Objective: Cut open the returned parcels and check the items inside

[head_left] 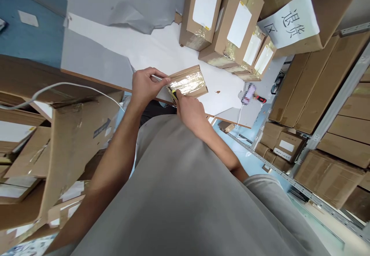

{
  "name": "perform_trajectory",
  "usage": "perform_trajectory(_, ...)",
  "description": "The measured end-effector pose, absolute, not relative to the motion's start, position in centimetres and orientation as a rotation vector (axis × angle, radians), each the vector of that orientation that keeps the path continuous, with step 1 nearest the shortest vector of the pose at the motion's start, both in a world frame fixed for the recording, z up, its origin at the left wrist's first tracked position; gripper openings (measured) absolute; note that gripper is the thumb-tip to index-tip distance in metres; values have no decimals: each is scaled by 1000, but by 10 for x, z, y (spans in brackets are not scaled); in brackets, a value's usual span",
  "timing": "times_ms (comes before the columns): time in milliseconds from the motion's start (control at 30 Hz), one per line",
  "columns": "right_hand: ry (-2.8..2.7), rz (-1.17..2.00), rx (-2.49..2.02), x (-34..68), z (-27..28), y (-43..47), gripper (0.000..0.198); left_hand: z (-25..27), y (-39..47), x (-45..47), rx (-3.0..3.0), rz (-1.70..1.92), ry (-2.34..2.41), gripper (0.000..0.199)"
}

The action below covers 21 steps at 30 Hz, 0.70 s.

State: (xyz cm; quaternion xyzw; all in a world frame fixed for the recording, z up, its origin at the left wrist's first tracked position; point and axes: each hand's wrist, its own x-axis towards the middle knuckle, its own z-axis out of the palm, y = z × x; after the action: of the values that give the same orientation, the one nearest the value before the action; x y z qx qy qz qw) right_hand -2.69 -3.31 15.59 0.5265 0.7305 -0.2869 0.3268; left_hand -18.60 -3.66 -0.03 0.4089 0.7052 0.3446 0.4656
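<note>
A small flat cardboard box (192, 79), wrapped in shiny clear tape, lies near the front edge of the white-topped table (162, 51). My left hand (147, 86) grips the box's left end, thumb and fingertips closed at its edge. In my right hand (191, 111) is a yellow and black box cutter (174, 93), held at the near left corner of the box. The fingers wrap round its handle, and the blade tip is too small to make out.
Several labelled cartons (239, 21) stand at the table's back right, beside a larger box (291, 21) with a handwritten sheet. A red and black tool (261, 99) lies at the right end. An open carton (72, 132) is at left, a loaded shelf (315, 140) at right.
</note>
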Motion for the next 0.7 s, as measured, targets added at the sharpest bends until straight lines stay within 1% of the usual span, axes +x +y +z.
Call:
perform_trajectory(233, 1819, -746, 1424, -43, 162, -41, 56, 4, -35, -179, 1069, 790, 1823, 12)
perform_trajectory(467, 1857, -788, 1462, -39, 169, -44, 50, -3, -34, -182, 1117, 778, 1774, 14)
perform_trajectory(700, 1819, -790, 1513, -47, 166, -41, 53, -5, -30, -190, 1161, 781, 1735, 14)
